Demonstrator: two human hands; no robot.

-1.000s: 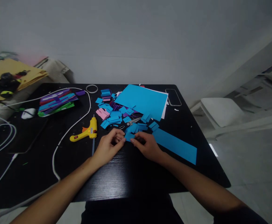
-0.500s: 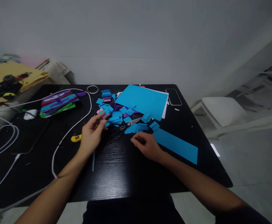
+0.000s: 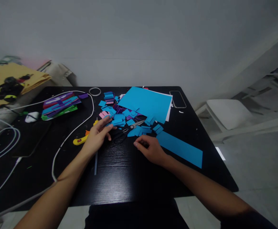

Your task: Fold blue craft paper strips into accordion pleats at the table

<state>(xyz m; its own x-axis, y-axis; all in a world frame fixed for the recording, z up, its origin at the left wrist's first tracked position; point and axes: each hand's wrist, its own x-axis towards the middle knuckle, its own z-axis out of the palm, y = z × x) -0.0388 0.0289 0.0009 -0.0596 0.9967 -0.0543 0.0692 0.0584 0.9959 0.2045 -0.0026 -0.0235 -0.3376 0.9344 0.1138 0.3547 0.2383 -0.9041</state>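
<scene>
My left hand (image 3: 96, 136) is open, its fingers spread over the near-left edge of a pile of small blue paper pieces (image 3: 118, 120). Beneath and beside it lies a yellow hot glue gun (image 3: 80, 140), partly covered by the hand, and a clear glue stick (image 3: 96, 165) shows below the wrist. My right hand (image 3: 150, 149) rests on the table with thumb and fingertips pressed together; whatever they may hold is hidden. Between the hands, black-handled scissors (image 3: 120, 136) point toward the pile. A long blue paper strip (image 3: 180, 149) lies beside the right hand.
Blue sheets (image 3: 146, 101) lie over white paper at the back. Coloured paper bundles (image 3: 60, 105), a white cable (image 3: 75, 128), a white mouse (image 3: 31, 117) and a dark tablet-like device (image 3: 30, 140) are at left. A phone case (image 3: 177, 99) lies back right; a white stool (image 3: 228, 113) stands beyond.
My left hand has drawn slightly back and its fingers have spread, uncovering the pink paper and more of the glue gun. My right hand has stayed in place.
</scene>
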